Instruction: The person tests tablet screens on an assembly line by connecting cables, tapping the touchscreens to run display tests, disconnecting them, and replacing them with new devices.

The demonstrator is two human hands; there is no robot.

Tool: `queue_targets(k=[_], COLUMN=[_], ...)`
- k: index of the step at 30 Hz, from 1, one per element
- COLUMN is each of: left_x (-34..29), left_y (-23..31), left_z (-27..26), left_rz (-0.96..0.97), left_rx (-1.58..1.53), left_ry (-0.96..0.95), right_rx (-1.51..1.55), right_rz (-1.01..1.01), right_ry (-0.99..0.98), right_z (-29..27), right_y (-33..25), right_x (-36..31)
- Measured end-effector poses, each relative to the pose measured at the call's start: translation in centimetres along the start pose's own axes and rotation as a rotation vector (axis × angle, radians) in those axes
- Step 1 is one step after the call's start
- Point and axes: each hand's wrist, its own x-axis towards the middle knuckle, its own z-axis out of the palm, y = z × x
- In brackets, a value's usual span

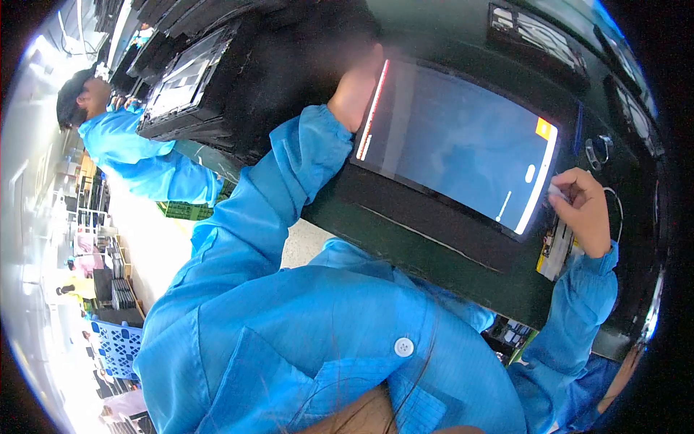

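A lit flat display panel (455,145) lies tilted on the dark green work table (405,235), showing a blue screen with an orange patch in one corner. At its left edge is my left hand (354,94); the fingers are blurred and partly hidden, so their hold cannot be made out. My right hand (584,210) is beside the panel's right edge, thumb and fingers pinched on a small white thing (555,191). Just below that hand lies a flat yellow-and-white item (555,252), partly covered by the wrist.
Black stacked frames or boxes (267,79) stand close on the left. A slotted dark unit (538,36) is at the far right, and a shiny metal loop (596,152) lies beyond my right hand. Another person (130,148) in blue works at left, near a green crate (184,210).
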Motion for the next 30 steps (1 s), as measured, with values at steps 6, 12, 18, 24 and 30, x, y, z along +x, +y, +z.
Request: queue_targets(k=[6,12,18,24,30], left_x=[0.1,0.2,0.5,0.3,0.0], left_y=[-0.2,-0.5,-0.4,-0.4,-0.4], left_z=[-0.2,-0.4,-0.4,-0.1,0.7], left_rz=[0.073,0.112,0.118,0.106,0.091], left_rx=[0.068,0.141,0.145,0.139,0.105], left_ry=[0.111,0.146,0.152,0.145,0.147], right_rx=[-0.147,-0.165,-0.079,-0.094,-0.085], right_rz=[0.103,0.015,0.075,0.032,0.008], right_ry=[-0.03,0.067,0.115,0.087,0.077], right_z=[-0.1,1.0,1.4,1.3,1.4], right_y=[0.8,1.0,1.1,1.2,1.4], right_x=[-0.1,-0.2,-0.2,-0.2,0.0])
